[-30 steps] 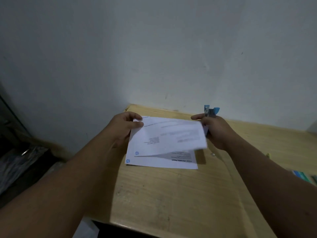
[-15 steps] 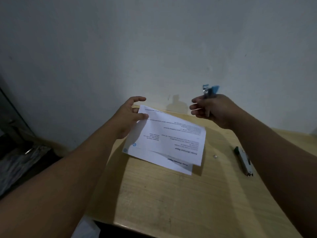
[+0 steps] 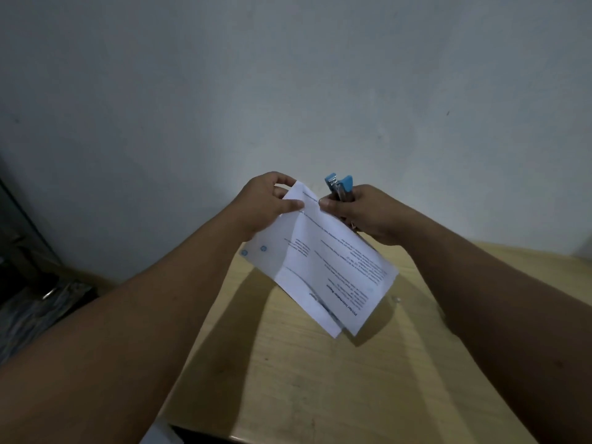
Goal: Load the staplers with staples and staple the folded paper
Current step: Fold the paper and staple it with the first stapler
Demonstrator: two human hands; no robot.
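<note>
The folded paper [image 3: 323, 261] is up in the air over the wooden table [image 3: 288, 373], held at its top corner and slanting down to the right. It's a white printed sheet folded so one layer sticks out past the other along the lower edge, with two small blue round logos near its left edge. The text is tiny and upside down from here, so I can't read most of it — only a bold heading line near the lower end stands out.

The left hand [image 3: 269, 205] pinches the top corner, thumb on the front of the sheet and the other fingers curled behind it, mostly hidden. The right hand [image 3: 362, 213] is wrapped around a blue stapler [image 3: 339, 187], fingers clamped on its body, thumb tip just touching the paper's upper edge. Only the stapler's front end shows above the fist: two blue plastic tips with a shiny metal part between them. The rest is buried in the hand, so I can't tell whether the paper is actually between its jaws.

The table is pale wood with visible grain, and its right side is covered by the right forearm. A tiny pale speck [image 3: 397, 299] sits on it just beside the paper's lower right edge — too small to identify. Behind everything is a plain, matte whitish wall [image 3: 288, 91]. At far left there's dim, dark clutter [image 3: 35, 302] I can't make out.
</note>
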